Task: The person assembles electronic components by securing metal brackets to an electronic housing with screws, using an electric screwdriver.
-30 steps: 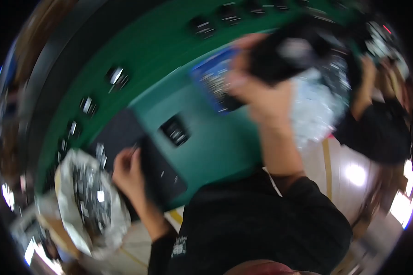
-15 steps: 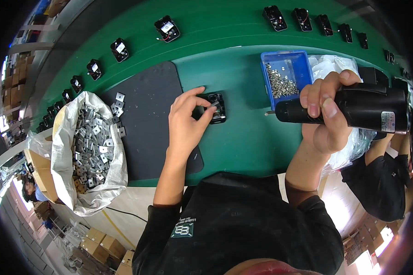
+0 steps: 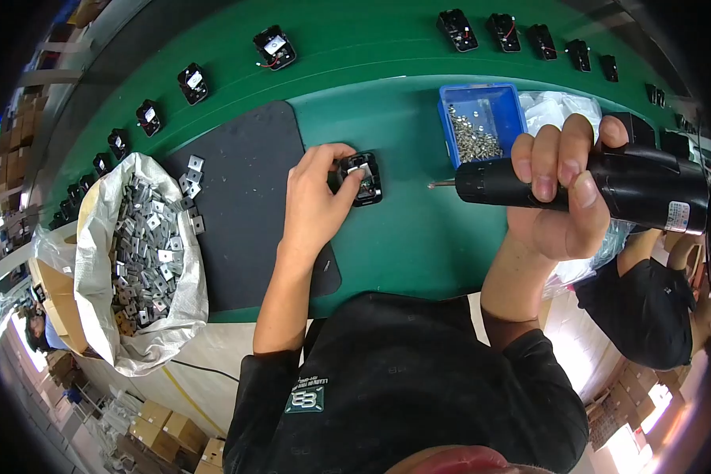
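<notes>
A small black plastic housing [image 3: 369,192] lies on the green work surface, its cavity facing up with metal parts inside. My left hand [image 3: 317,188] is closed on the left side of the housing, thumb reaching into the cavity and fingers along its far left edge. In my right hand [image 3: 562,186] is a black electric screwdriver [image 3: 494,182], held level, its bit pointing left toward the housing but apart from it. Something small and shiny sits at the bit's tip, too small to make out.
A blue bin [image 3: 521,118] of small screws stands behind the screwdriver. At left, a white sack [image 3: 95,261] holds many metal plates; several loose plates [image 3: 191,178] lie on a black mat [image 3: 245,205]. More black housings [image 3: 274,47] line the green belt. Another person [image 3: 640,308] is at right.
My left fingers have come down from over the cavity to grip the housing's side. The screwdriver has moved left, nearer the housing. The whole view has shifted slightly.
</notes>
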A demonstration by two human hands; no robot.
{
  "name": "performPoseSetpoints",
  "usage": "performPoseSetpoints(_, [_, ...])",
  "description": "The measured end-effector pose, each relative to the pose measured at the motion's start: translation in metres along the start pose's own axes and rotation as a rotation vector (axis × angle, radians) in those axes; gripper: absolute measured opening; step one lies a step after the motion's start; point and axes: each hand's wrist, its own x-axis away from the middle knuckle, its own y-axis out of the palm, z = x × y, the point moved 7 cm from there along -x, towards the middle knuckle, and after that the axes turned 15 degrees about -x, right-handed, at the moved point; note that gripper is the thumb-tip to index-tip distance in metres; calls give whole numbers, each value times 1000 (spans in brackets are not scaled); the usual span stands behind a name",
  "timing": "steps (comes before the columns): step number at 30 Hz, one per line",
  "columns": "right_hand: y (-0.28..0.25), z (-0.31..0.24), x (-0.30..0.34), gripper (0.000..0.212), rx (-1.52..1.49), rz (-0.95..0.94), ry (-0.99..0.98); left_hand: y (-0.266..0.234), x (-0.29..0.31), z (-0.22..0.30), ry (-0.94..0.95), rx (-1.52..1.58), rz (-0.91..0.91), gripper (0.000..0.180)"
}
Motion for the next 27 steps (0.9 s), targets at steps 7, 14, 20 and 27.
performPoseSetpoints(7, [15, -8, -4, 57, -62, -67, -4, -37, 27, 60, 502, 13, 292, 46])
performPoseSetpoints(14, [31, -6, 4, 43, -73, -115, 50, -23, 35, 80, 577, -37, 337, 26])
performPoseSetpoints(20, [21, -12, 6, 57, 222, 125, 173, -10, 36, 80, 566, 63, 306, 7])
performPoseSetpoints(27, [37, 1, -16, 43, -42, 37, 342, -8, 28, 54, 379, 140, 305, 10])
